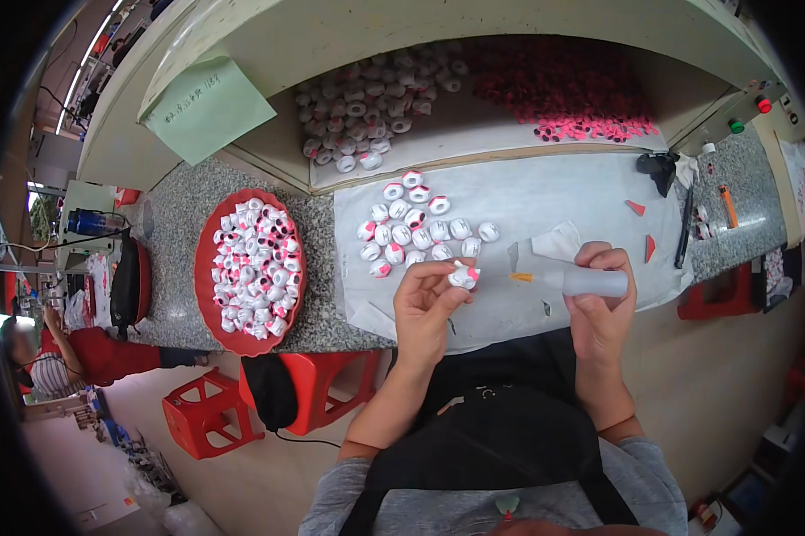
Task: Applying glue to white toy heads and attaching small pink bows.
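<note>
Between the thumb and fingers of my left hand is a small white piece with pink patches. My right hand grips a translucent squeeze bottle, its orange nozzle pointing left toward the piece, a gap apart from it. Several similar white-and-pink pieces lie on the white paper just beyond my left hand. A crumpled white tissue rests on the paper near the bottle.
A red scalloped tray heaped with finished-looking white-and-pink pieces stands left. Under the shelf sit a pile of white pieces and many pink bits. Right are a black pen-like tool and an orange pen. Red stools stand below; a person is far left.
</note>
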Available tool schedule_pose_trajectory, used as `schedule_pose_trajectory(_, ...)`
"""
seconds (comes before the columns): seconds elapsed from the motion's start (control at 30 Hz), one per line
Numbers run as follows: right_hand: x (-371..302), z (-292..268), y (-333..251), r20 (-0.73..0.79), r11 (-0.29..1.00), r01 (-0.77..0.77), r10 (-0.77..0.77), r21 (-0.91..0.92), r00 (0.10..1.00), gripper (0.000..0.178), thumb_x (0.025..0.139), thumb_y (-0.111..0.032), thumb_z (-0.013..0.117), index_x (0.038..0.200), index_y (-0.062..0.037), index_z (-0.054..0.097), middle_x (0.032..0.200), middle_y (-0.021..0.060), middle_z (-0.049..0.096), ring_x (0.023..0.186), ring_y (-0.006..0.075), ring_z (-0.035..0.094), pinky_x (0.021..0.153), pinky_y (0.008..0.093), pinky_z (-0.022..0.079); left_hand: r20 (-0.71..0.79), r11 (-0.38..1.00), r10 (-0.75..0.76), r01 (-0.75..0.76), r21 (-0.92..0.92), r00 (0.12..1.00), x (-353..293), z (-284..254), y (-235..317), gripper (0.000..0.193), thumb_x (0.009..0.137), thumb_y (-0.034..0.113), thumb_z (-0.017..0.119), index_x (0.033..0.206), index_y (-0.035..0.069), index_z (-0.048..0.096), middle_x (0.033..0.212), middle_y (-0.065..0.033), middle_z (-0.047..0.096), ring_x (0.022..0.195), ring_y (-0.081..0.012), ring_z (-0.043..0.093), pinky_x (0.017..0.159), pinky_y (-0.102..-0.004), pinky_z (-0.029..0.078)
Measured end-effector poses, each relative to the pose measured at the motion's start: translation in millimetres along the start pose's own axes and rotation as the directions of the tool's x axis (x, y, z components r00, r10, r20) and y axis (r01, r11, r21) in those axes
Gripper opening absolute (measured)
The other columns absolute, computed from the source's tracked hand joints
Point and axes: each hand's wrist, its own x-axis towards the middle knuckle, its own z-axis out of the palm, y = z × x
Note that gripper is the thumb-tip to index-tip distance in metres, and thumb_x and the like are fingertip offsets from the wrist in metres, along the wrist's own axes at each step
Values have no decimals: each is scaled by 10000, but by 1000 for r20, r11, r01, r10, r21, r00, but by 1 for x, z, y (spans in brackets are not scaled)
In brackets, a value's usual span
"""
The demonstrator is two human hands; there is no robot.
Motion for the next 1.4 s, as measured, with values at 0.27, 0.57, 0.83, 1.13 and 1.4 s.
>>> schedule_pose_trajectory(0.27,-21,3,6,346,820,454,-338,-349,875,363,546,-35,710,814,-37,466,795,80,458,639,132,485,548,226,406,45,987,-12,19,-161,999,-16,0,-3,304,697,-85,513,982,-18,432,989,-156,487,896,-198,510,759,-344,456)
schedule_pose_trajectory(0.57,-26,9,5,485,708,570,-357,-418,799,422,482,-50,759,814,-37,498,762,78,475,602,143,508,482,227,404,42,988,5,1,-152,999,-17,0,-5,304,695,-86,513,979,-18,430,1000,-160,484,926,-198,493,790,-332,433)
schedule_pose_trajectory(0.83,-27,8,5,486,699,545,-314,-464,816,378,547,-143,740,790,-56,464,737,58,450,585,130,472,521,217,395,43,993,-13,18,-120,999,-17,0,-8,310,694,-84,517,983,-20,427,1008,-166,483,940,-192,486,788,-291,419)
schedule_pose_trajectory(1.13,-25,3,4,483,677,595,-383,-433,787,423,467,-44,764,797,-39,499,763,86,486,560,140,501,453,225,386,18,991,-33,35,-131,999,-19,1,-10,315,693,-75,524,988,-21,426,1010,-163,486,945,-189,484,782,-270,410)
schedule_pose_trajectory(1.4,-26,5,5,489,674,569,-337,-472,805,363,554,-106,726,797,-62,459,735,63,441,554,127,446,505,222,382,58,991,-53,60,-119,997,-18,2,-9,309,699,-75,517,990,-31,423,1006,-165,487,936,-196,490,780,-285,425)
